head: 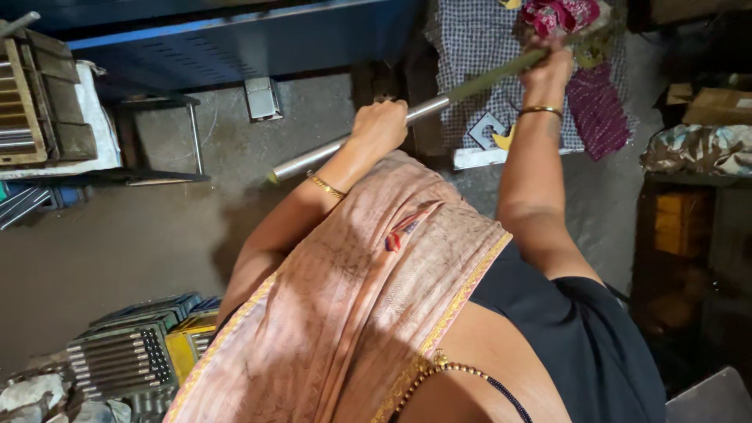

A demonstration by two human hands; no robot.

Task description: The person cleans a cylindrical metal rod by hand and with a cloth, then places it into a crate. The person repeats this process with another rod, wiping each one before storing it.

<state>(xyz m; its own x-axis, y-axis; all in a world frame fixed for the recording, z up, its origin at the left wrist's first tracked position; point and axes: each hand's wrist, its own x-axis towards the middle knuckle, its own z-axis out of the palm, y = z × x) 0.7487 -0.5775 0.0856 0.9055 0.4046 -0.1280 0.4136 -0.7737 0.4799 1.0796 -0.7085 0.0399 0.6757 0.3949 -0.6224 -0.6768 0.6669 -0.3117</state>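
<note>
A bare grey concrete floor carries nearly everything here. At the near left, stacked flat metal trays of blue and yellow holding rows of thin steel rods rest on it, with crumpled pale rags just beside them. Farther left, a thin-legged dark metal stand stands on the floor. At the far middle, a low bench covered with a black-and-white checked cloth bears bundled pink and magenta fabric. At the right, a dark wooden cabinet stands on the floor.
</note>
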